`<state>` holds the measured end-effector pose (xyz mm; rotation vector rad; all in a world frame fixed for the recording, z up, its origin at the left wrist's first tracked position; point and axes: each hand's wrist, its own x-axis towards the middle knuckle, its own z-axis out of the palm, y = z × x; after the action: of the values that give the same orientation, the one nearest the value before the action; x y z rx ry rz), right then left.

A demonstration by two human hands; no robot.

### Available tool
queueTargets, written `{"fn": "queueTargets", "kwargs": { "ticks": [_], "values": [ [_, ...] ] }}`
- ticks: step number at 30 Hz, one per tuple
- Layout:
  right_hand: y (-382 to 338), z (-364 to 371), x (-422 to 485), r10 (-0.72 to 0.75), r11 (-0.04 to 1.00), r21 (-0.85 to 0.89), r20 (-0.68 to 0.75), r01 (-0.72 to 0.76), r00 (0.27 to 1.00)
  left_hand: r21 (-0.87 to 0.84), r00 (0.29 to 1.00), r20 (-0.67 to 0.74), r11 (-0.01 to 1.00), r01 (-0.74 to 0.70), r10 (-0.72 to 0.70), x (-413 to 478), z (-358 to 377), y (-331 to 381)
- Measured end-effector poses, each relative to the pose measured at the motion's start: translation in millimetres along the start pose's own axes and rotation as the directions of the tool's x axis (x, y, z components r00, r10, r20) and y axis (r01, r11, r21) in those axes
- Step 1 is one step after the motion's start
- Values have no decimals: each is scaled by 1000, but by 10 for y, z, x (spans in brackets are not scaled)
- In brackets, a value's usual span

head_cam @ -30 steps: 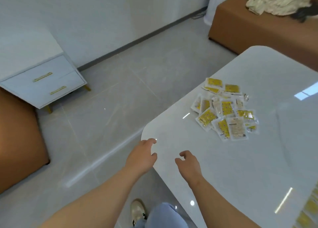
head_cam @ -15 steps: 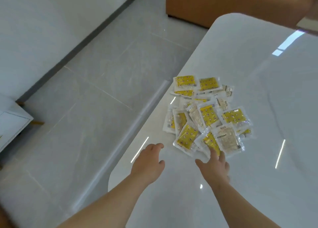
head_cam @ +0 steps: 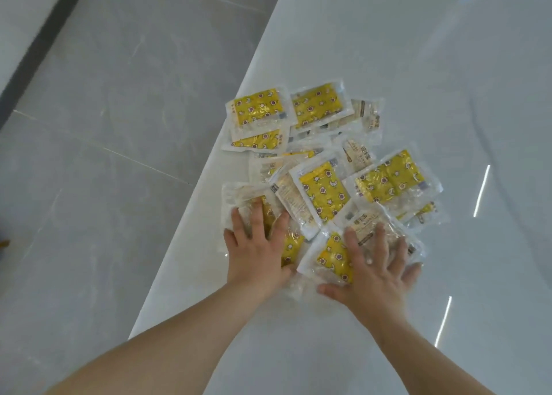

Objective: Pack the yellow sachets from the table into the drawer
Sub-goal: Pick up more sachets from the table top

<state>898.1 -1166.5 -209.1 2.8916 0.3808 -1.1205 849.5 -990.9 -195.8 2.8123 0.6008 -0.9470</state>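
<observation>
A loose heap of several yellow sachets (head_cam: 324, 190) in clear wrappers lies on the glossy white table (head_cam: 418, 66), close to its left edge. My left hand (head_cam: 257, 251) lies flat with straight fingers on the near-left sachets. My right hand (head_cam: 376, 272) is spread flat on the near-right sachets, thumb out to the left. Neither hand curls round a sachet. The drawer is out of view.
Grey floor tiles (head_cam: 104, 126) fill the left of the view, beyond the table's left edge. A dark skirting strip (head_cam: 35, 42) runs along the far left wall. Bare tabletop stretches to the right of the heap and near me.
The view has swung from the drawer unit to the table and closed in on the heap. Both hands have moved forward from the bare tabletop onto the nearest sachets.
</observation>
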Motion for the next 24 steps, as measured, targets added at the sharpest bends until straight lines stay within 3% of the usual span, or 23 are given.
{"fn": "queueTargets", "kwargs": {
  "ticks": [4, 7, 10, 14, 19, 21, 22, 24],
  "values": [
    [46, -4, -27, -24, 1000, -7, -59, 24, 998, -56, 978, -203, 997, -57, 45, 47, -21, -131],
    [65, 4, -49, -47, 998, 30, -101, 50, 994, -108, 986, -164, 993, -47, 29, 36, -39, -128],
    [37, 91, -154, -71, 995, 57, -193, 84, 979, -39, 973, -229, 998, -47, 37, -76, -102, -72],
    [-41, 286, -428, -65, 996, 41, -260, 79, 963, 36, 987, -132, 995, -92, 96, -333, 36, -123],
    [-57, 575, -872, -128, 992, -32, -116, 125, 985, 41, 986, -16, 985, -168, 169, -701, 212, -224],
    [-101, 515, -942, -125, 992, 5, -145, 127, 982, 7, 979, 85, 982, -186, 185, -804, 267, -269],
    [-121, 433, -932, -113, 992, 38, -193, 122, 975, -41, 979, 75, 981, -188, 190, -827, 262, -301],
    [-162, 226, -847, -91, 985, 109, -325, 133, 941, -151, 982, -92, 972, -180, 167, -827, 203, -352]
  ]
}}
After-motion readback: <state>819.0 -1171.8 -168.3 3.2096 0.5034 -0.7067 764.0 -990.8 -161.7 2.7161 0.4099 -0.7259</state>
